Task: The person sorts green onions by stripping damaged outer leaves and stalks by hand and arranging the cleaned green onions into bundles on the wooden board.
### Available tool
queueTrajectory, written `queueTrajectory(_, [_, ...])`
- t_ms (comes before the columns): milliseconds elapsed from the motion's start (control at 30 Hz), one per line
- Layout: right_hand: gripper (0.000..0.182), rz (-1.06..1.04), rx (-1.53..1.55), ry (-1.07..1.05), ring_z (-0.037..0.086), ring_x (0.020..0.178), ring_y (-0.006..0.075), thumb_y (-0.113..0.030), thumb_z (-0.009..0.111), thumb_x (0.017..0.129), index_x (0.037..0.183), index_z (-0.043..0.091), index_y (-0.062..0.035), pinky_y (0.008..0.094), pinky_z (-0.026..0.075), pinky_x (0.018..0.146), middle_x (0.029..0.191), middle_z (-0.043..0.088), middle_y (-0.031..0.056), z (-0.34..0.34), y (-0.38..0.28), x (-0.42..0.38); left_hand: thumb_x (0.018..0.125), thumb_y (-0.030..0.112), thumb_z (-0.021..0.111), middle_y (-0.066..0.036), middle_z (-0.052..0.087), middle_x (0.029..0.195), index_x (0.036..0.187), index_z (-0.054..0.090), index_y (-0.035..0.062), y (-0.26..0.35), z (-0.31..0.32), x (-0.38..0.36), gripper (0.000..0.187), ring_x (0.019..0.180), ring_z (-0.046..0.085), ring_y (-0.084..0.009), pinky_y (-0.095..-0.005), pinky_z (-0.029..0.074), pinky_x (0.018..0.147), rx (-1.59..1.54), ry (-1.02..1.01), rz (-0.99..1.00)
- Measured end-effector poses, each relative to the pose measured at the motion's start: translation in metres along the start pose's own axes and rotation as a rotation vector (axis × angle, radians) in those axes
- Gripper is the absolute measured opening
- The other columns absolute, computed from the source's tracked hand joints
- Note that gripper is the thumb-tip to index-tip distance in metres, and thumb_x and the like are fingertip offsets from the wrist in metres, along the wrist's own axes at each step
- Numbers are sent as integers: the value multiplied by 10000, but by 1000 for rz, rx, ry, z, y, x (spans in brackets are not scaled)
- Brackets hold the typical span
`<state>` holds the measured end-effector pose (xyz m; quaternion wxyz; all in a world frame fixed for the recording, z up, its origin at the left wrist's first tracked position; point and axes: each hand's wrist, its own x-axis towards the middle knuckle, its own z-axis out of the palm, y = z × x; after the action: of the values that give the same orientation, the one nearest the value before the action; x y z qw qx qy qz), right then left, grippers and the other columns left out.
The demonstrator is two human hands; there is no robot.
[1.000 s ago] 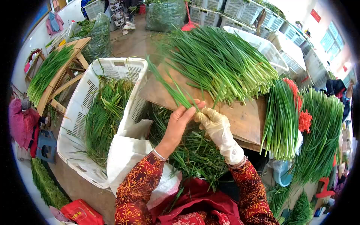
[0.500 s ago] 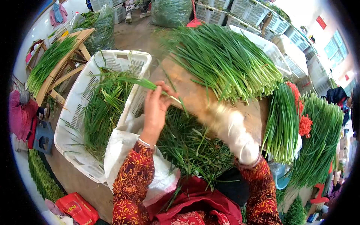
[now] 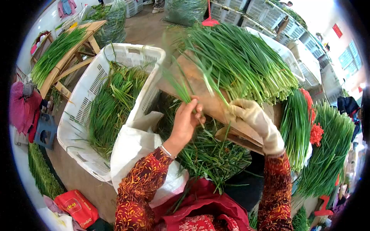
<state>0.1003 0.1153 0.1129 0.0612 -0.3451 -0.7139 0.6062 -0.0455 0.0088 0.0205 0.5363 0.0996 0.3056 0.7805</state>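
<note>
My left hand (image 3: 187, 119), bare with a bracelet at the wrist, is closed round a few green stalks (image 3: 180, 89) over the near edge of the wooden board (image 3: 175, 79). To its right my right hand (image 3: 258, 121), in a pale glove, pinches a thin green stalk (image 3: 220, 94) between thumb and fingers. A large pile of long green leaves (image 3: 239, 57) with pale stems lies on the board just beyond the glove. Loose leaves (image 3: 212, 154) lie in a heap below both hands.
On the left is a white perforated crate (image 3: 104, 175) holding loose leaves, with a white sack (image 3: 133, 142) beside it. Tied bundles (image 3: 295, 131) stand at the right. A wooden bench (image 3: 58, 69) with leaves and stacked crates (image 3: 262, 13) are farther back.
My left hand has moved right and down, its stalks now pointing up. The gloved right hand, blurred before, now pinches a stalk. The whole view has shifted slightly.
</note>
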Motion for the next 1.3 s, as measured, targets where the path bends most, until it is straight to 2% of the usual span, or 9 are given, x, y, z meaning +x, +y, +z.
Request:
queueTrajectory(67, [244, 39, 272, -66, 400, 489, 26, -280, 512, 878, 894, 579, -45, 167, 329, 469, 692, 552, -18, 11, 22, -5, 886, 234, 498, 39, 460, 758, 975, 492, 93, -4, 2, -3, 167, 606, 381, -65, -234, 356, 542, 27, -8, -40])
queueTrajectory(367, [295, -5, 228, -85, 445, 560, 53, -325, 494, 881, 911, 585, -46, 167, 347, 526, 691, 552, -12, 35, 55, -4, 839, 235, 586, 56, 484, 796, 968, 515, 92, -15, 1, -1, 206, 601, 377, -31, -191, 319, 534, 132, -90, -152])
queueTrajectory(600, [201, -107, 14, 290, 500, 587, 76, -220, 591, 833, 878, 616, -27, 252, 415, 528, 641, 558, 40, 45, 56, 10, 834, 233, 596, 82, 465, 740, 923, 532, 123, -13, 4, 0, 156, 630, 419, -25, -185, 338, 545, 165, -113, -196])
queueTrajectory(700, [189, -209, -102, 355, 502, 576, 87, -207, 602, 819, 879, 621, -29, 260, 414, 531, 624, 549, 57, 51, 56, 10, 833, 198, 598, 88, 487, 742, 890, 550, 128, -14, 4, -1, 102, 630, 438, -31, -190, 351, 522, 116, -52, -236])
queueTrajectory(800, [174, -133, -54, 365, 530, 571, 126, -187, 593, 813, 877, 623, -28, 265, 425, 543, 643, 571, 83, 51, 57, 9, 828, 253, 603, 78, 456, 743, 891, 544, 135, -15, 4, -2, 146, 646, 420, -23, -188, 347, 554, 207, -31, -237])
queueTrajectory(967, [165, -120, -9, 435, 553, 581, 154, -186, 589, 803, 872, 627, -41, 274, 438, 559, 658, 584, 110, 49, 60, 7, 835, 195, 591, 77, 496, 763, 920, 578, 111, -15, 5, -4, 120, 658, 447, -32, -172, 337, 528, 258, 17, -122])
queueTrajectory(1033, [162, -222, -196, 526, 552, 587, 138, -191, 591, 796, 871, 629, -52, 277, 442, 569, 658, 588, 87, 48, 63, 1, 851, 214, 574, 58, 502, 767, 989, 581, 98, -8, 3, -2, 181, 663, 436, -25, -163, 345, 512, 211, 81, -6])
queueTrajectory(1167, [174, -19, -179, 227, 579, 682, 150, -218, 561, 815, 830, 628, -58, 285, 451, 637, 714, 610, 74, 51, 63, -23, 842, 225, 586, 48, 524, 787, 1003, 576, 79, 14, -11, 13, 218, 672, 470, -28, -165, 373, 488, 89, 35, 197])
queueTrajectory(1300, [303, -168, -136, 338, 558, 694, 144, -308, 526, 856, 951, 584, -26, 268, 443, 667, 726, 600, 92, 47, 48, -12, 835, 194, 594, 60, 553, 831, 1009, 576, 88, 4, 2, 2, 205, 713, 498, -27, -168, 373, 490, 218, 28, -5])
